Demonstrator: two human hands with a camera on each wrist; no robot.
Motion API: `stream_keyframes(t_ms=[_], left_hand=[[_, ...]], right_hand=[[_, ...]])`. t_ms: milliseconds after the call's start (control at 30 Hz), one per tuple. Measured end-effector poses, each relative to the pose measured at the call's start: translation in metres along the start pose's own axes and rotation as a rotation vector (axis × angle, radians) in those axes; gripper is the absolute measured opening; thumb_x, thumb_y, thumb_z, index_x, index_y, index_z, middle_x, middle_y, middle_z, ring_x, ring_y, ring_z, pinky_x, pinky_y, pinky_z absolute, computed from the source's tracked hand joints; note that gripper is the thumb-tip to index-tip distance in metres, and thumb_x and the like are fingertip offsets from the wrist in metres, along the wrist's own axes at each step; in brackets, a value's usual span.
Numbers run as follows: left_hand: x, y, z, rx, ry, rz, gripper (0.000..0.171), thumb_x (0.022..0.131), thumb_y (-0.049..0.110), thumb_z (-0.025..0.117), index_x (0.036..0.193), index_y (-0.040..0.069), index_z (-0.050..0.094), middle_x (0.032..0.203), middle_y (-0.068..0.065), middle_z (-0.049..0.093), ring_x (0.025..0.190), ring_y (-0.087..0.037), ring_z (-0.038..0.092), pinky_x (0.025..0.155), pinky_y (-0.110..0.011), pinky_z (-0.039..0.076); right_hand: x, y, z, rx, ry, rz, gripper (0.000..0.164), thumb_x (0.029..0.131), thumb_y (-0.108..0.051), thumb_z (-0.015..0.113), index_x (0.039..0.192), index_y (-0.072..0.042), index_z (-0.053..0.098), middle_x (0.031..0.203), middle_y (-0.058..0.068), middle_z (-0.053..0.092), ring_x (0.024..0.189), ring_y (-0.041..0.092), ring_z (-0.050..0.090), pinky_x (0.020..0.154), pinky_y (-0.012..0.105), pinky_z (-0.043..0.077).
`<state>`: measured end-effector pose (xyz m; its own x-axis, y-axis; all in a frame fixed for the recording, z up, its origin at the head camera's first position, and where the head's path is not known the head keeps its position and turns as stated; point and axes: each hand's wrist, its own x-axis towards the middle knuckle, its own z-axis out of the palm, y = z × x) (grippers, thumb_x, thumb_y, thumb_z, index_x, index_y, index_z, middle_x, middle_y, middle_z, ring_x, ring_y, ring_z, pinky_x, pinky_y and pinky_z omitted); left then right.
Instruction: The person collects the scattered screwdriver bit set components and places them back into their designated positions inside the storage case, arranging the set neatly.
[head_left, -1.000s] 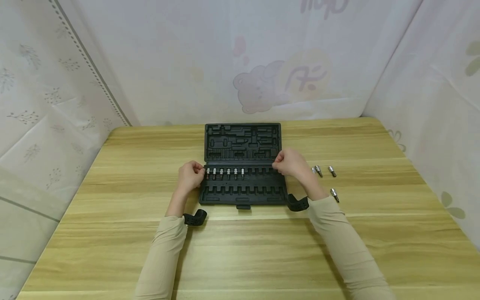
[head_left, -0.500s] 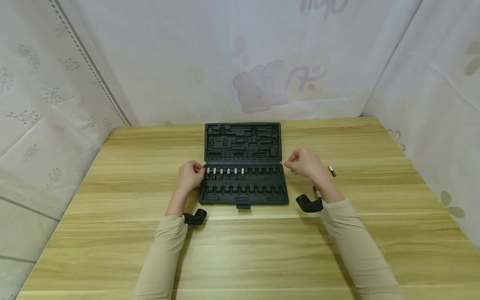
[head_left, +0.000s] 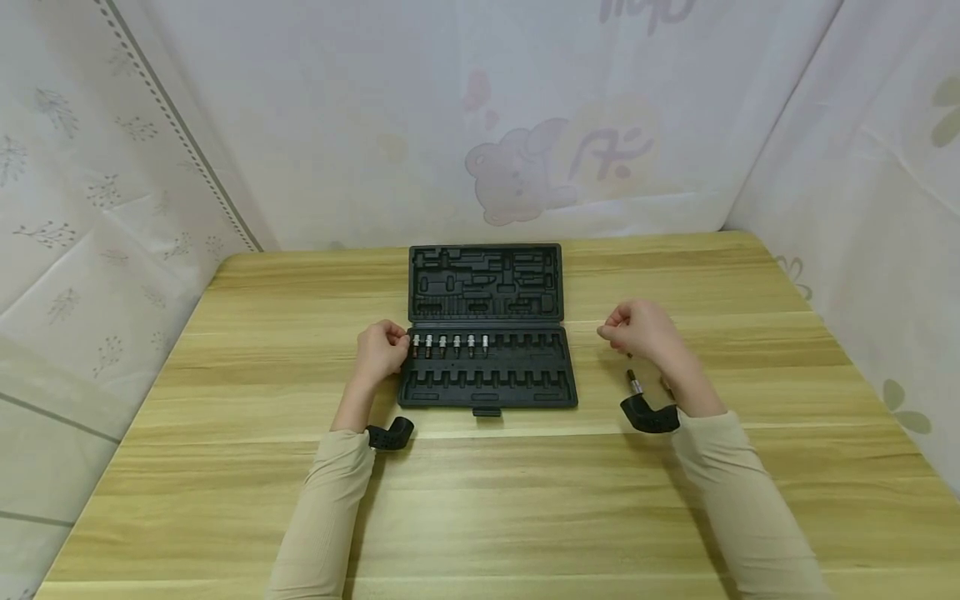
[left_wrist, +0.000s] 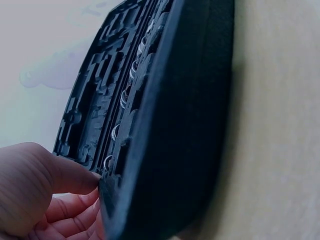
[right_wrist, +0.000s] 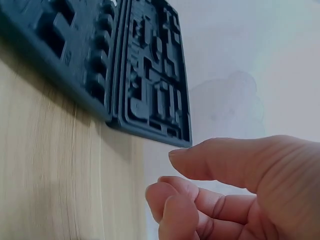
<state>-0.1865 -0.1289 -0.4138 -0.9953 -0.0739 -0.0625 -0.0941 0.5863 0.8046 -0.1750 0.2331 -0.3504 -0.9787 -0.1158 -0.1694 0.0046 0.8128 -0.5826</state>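
Observation:
A black bit-socket case (head_left: 525, 364) lies open on the table, its moulded lid (head_left: 486, 285) folded back away from me. Several silver bit sockets (head_left: 457, 346) sit in a row in the left part of the upper slots. My left hand (head_left: 382, 348) pinches the case's left edge, thumb on the rim, as the left wrist view shows. To the right of the case hovers my right hand (head_left: 639, 330), fingers loosely curled, thumb (right_wrist: 215, 159) apart from the fingertips and nothing between them. Below it a loose bit socket (head_left: 634, 383) lies on the table.
Another loose bit socket (head_left: 667, 386) is partly covered by the right wrist. A black wrist mount (head_left: 390, 434) sits on the left wrist and a similar mount (head_left: 649, 415) on the right. Patterned curtains (head_left: 360, 133) enclose the wooden table (head_left: 480, 500).
My right hand has moved off the case's right side and out to the right, over the loose bit sockets. The left hand has stayed at the case's edge.

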Motion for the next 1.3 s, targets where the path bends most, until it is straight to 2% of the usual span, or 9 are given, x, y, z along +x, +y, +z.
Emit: stream_keyframes(t_ms=[200,467,767,1000,1300], left_hand=[[0.0,-0.001,0.0,0.013,0.007,0.007,0.01,0.087,0.003,0.057,0.09,-0.006,0.059,0.07,-0.01,0.054,0.048,-0.011,0.047,0.042,-0.021,0.043],[0.001,-0.001,0.001,0.007,0.008,0.011,0.01,0.087,0.003,0.057,0.09,-0.006,0.059,0.069,-0.01,0.054,0.048,-0.011,0.047,0.042,-0.021,0.043],[0.001,-0.001,0.001,0.008,0.009,0.004,0.01,0.088,0.003,0.057,0.09,-0.006,0.059,0.071,-0.01,0.054,0.049,-0.012,0.047,0.042,-0.021,0.043],[0.001,-0.002,0.001,0.004,0.009,0.002,0.01,0.088,0.003,0.057,0.09,-0.006,0.06,0.07,-0.011,0.055,0.048,-0.011,0.047,0.041,-0.021,0.043],[0.001,-0.002,0.001,0.009,0.008,0.004,0.009,0.088,0.003,0.057,0.09,-0.006,0.06,0.071,-0.011,0.055,0.048,-0.011,0.047,0.042,-0.021,0.043]], right_hand=[[-0.007,0.012,-0.008,-0.051,0.008,0.003,0.021,0.09,-0.017,0.057,0.086,0.003,0.062,0.063,0.01,0.062,0.059,0.021,0.055,0.057,0.03,0.042],[-0.018,0.032,-0.015,-0.037,0.017,0.008,0.021,0.088,-0.015,0.059,0.08,0.004,0.061,0.06,0.006,0.06,0.055,0.014,0.053,0.055,0.028,0.044],[-0.03,0.051,-0.019,-0.078,-0.023,0.022,0.02,0.087,-0.014,0.059,0.074,0.001,0.06,0.057,0.002,0.057,0.055,0.015,0.051,0.057,0.029,0.04],[-0.036,0.064,-0.019,-0.063,-0.082,0.079,0.023,0.089,-0.015,0.059,0.072,0.001,0.058,0.057,0.003,0.057,0.057,0.017,0.052,0.056,0.029,0.04],[-0.04,0.074,-0.017,-0.126,-0.092,0.102,0.025,0.085,-0.02,0.063,0.067,-0.003,0.06,0.055,-0.001,0.056,0.056,0.014,0.046,0.054,0.028,0.036]])
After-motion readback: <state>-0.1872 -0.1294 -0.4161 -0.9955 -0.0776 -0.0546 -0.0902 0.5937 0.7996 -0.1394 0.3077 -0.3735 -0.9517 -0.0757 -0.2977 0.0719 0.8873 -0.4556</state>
